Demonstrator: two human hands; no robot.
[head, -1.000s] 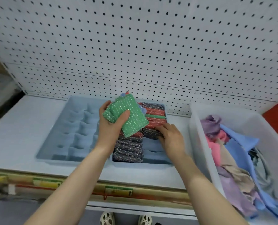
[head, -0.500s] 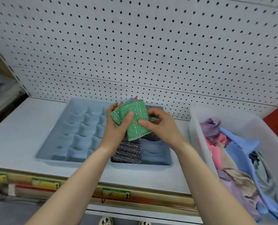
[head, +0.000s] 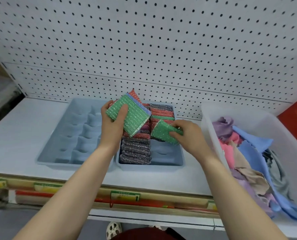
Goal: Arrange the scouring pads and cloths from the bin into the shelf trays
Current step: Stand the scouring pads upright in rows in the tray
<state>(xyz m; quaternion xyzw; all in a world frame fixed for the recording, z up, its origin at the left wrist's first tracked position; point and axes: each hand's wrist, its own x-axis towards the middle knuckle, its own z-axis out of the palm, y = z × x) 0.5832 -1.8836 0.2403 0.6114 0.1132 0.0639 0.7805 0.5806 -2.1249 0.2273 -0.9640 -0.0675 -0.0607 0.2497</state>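
Note:
My left hand grips a stack of scouring pads with a green one on top and blue and red ones behind, held above the trays. My right hand pinches a single green scouring pad over the right blue tray. That tray holds rows of red, green and dark silver pads standing on edge. The left blue tray with many small compartments holds nothing I can see. The clear bin at right holds crumpled cloths in purple, pink, blue and beige.
A white pegboard wall rises behind the shelf. Price labels run along the shelf's front edge. A red box stands behind the bin. My shoe shows on the floor below.
My right hand took one green pad off the stack in my left hand and carried it down and right over the right tray. The left hand keeps the rest.

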